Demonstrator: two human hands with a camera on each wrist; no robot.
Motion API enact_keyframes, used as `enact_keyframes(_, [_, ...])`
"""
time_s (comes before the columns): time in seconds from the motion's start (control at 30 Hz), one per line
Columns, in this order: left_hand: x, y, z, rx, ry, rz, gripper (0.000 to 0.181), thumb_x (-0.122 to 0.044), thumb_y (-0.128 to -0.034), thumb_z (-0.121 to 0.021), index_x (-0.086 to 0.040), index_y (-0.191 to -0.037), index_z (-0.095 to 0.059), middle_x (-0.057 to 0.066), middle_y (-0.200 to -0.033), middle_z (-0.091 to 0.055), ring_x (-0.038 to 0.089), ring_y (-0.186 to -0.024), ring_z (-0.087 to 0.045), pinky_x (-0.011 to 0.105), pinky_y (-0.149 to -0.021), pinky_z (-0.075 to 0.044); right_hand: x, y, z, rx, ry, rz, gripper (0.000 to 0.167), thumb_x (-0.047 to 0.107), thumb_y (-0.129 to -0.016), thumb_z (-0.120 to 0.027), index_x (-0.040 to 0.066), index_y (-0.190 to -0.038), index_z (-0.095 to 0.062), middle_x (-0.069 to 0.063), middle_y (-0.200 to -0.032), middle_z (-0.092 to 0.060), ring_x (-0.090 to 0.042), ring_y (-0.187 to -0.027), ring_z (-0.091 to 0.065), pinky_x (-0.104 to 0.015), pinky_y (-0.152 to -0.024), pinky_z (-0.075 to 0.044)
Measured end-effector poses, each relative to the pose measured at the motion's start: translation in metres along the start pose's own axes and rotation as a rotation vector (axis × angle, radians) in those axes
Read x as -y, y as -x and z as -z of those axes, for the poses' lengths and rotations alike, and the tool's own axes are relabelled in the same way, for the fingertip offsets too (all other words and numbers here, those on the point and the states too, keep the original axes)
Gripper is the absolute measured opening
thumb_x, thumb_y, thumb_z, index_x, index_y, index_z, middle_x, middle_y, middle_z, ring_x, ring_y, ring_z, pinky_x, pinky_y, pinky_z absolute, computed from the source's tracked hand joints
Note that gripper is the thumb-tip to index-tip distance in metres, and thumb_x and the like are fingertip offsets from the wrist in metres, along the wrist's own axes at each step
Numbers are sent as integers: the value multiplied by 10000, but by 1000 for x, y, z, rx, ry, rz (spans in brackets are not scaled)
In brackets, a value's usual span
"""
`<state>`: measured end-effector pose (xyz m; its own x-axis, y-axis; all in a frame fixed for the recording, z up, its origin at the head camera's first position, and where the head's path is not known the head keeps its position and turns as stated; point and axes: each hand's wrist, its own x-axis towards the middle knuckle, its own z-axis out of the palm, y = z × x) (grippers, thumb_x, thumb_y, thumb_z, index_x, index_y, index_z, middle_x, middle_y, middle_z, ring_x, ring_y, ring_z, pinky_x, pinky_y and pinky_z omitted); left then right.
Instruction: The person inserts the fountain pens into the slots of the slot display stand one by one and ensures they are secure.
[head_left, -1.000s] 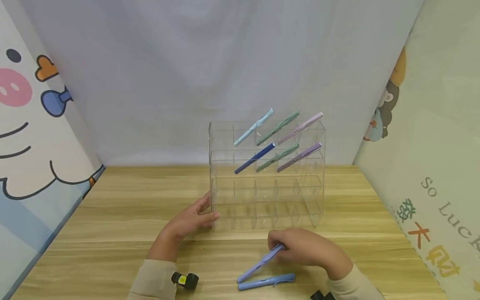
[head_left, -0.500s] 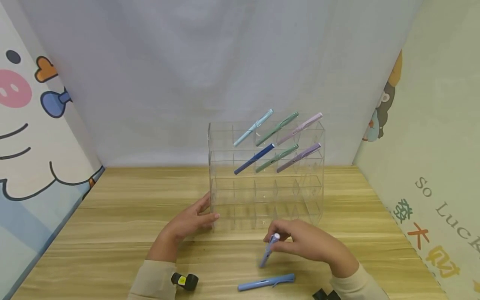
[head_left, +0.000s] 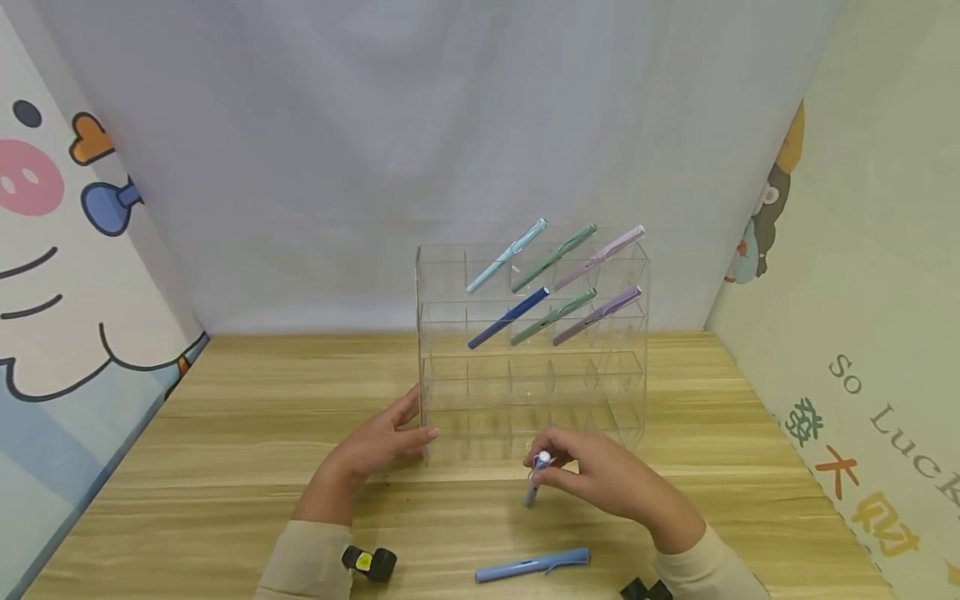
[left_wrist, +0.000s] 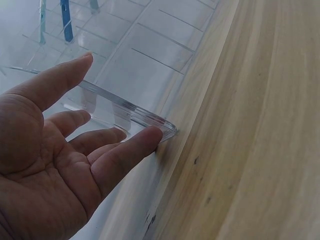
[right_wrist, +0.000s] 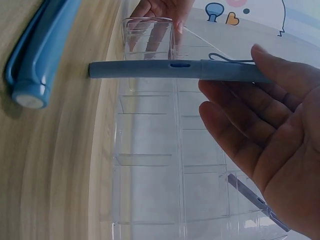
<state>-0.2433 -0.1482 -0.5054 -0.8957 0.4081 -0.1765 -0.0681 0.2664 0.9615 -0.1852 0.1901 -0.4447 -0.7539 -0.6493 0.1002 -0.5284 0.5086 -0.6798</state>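
Note:
A clear acrylic pen rack [head_left: 422, 358] with rows of compartments stands on the table. My left hand [head_left: 382, 437] rests at its lower left side; in the left wrist view the loosely extended fingers [left_wrist: 145, 142] touch the side panel near the bottom corner. My right hand [head_left: 600, 475] pinches a lavender fountain pen [head_left: 535, 487] by its capped upper end, between thumb and fingers. The pen points down in front of the rack, its lower end apart from the table in the right wrist view. A blue fountain pen [head_left: 532, 565] lies on the table nearer to me.
Several pens lean in the rack's upper two rows, among them a dark blue pen [head_left: 510, 317] and a purple pen [head_left: 597, 315]. A pale curtain [head_left: 337, 167] hangs behind the wooden table [head_left: 247, 417]. Printed panels flank both sides.
My right hand has lifted the lavender pen off the table beside the blue pen, turned it from slanting to nearly upright and moved it toward the rack. My left hand stays put.

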Motion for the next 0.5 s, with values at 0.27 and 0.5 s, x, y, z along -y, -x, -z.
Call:
enact_keyframes(0.27, [0,0,0,1,8,-5,875,-336,-920,-698,-308,-1588,-134,117,-1642,-142,360,-1398,-392,463,-1057,-452,-1,-2,-2,6,-2,-1,191,372,-978,-597,246,-1117,-629,143,-1041,-678,-56,-962,-665,-283,-808,-558])
enact_keyframes(0.5, [1,-1,-1,-9,-1,7,867,-356,-912,-703,-340,-1580,-150,105,-1641,-154,346,-1380,-423,463,-1056,-453,-2,-2,-2,8,-6,5,179,375,-993,-567,293,-1142,-620,145,-1057,-678,-64,-971,-664,-295,-824,-559])
